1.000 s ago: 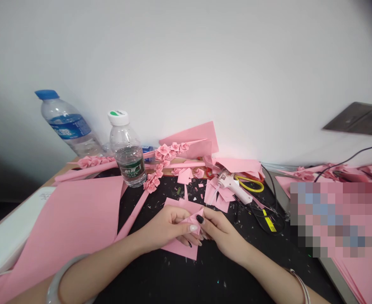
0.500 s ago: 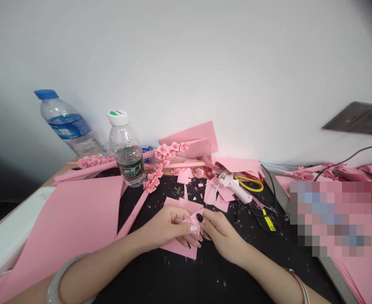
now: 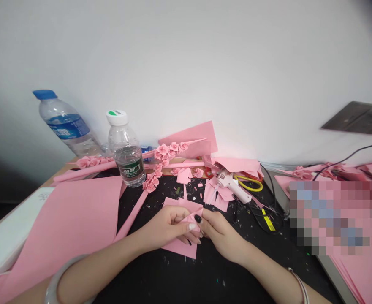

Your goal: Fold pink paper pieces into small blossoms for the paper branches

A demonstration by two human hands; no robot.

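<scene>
Between my two hands is a small folded piece of pink paper (image 3: 190,218), its creases partly hidden by my fingers. My left hand (image 3: 169,226) pinches it from the left, thumb on top and fingers beneath. From the right, my right hand (image 3: 219,230) grips its edge, with the dark-nailed thumb pressed on the folds. Beneath the hands lies a pink paper sheet (image 3: 184,250) on the black work surface (image 3: 160,278). Just beyond them are loose folded pink pieces (image 3: 184,175).
A pink glue gun (image 3: 233,185) lies with cables at the right, near yellow-handled scissors (image 3: 251,184). A water bottle (image 3: 128,156) and a blue-capped bottle (image 3: 67,124) stand at the back left. Paper-flower stems (image 3: 135,211) and a large pink sheet (image 3: 78,215) lie left.
The hands stay in nearly the same place, still holding the folded paper. My fingers have shifted slightly on its folds. The whole view has moved a little.
</scene>
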